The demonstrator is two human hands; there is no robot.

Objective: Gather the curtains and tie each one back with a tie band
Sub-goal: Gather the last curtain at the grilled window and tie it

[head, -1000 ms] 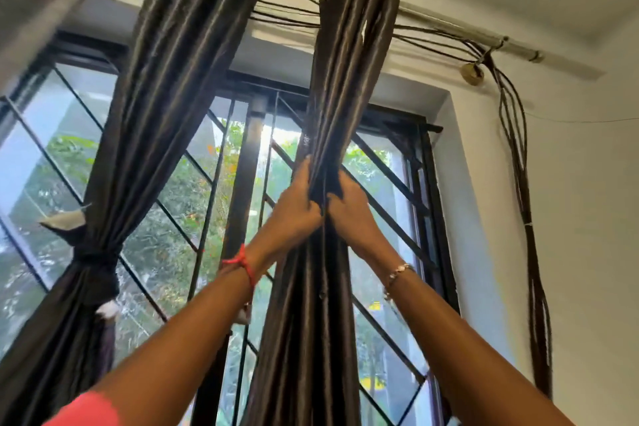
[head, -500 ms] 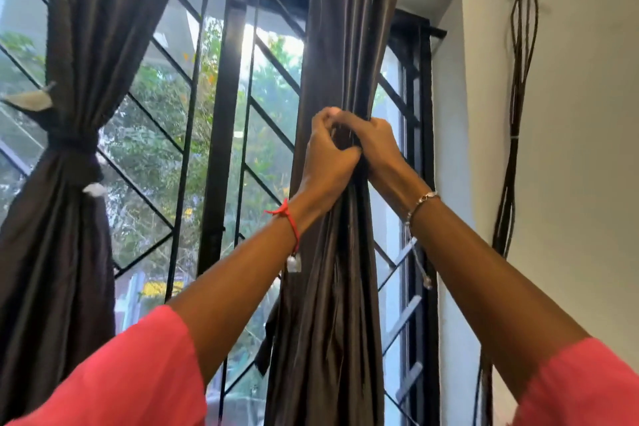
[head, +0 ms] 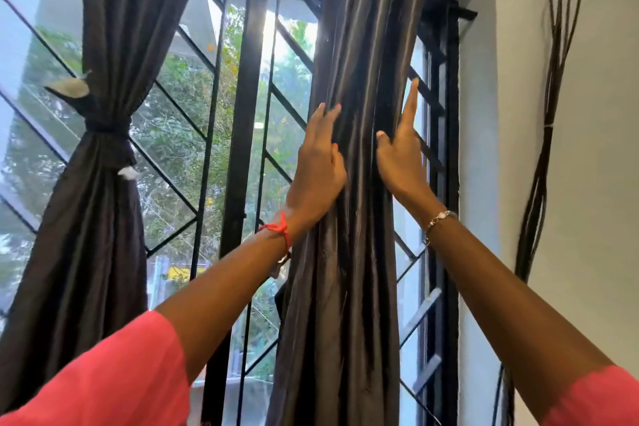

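A dark brown satin curtain [head: 359,55] hangs gathered in folds in front of the right window pane. My left hand [head: 320,166] lies flat against its left side, fingers stretched upward. My right hand [head: 401,156] presses its right side, index finger pointing up and thumb tucked into a fold. Neither hand grips the cloth. A second dark curtain [head: 103,218] at the left is cinched at its middle by a dark tie band [head: 107,126] with a pale tag sticking out.
A black metal window grille [head: 242,114] with diagonal bars stands behind both curtains, trees beyond it. A bundle of dark cables [head: 553,79] runs down the white wall [head: 594,183] at the right. The window frame's black edge [head: 453,183] is just right of my right hand.
My hands were clenched together around the right curtain; they have since parted and opened, lying flat on either side of it. The view has tilted lower.
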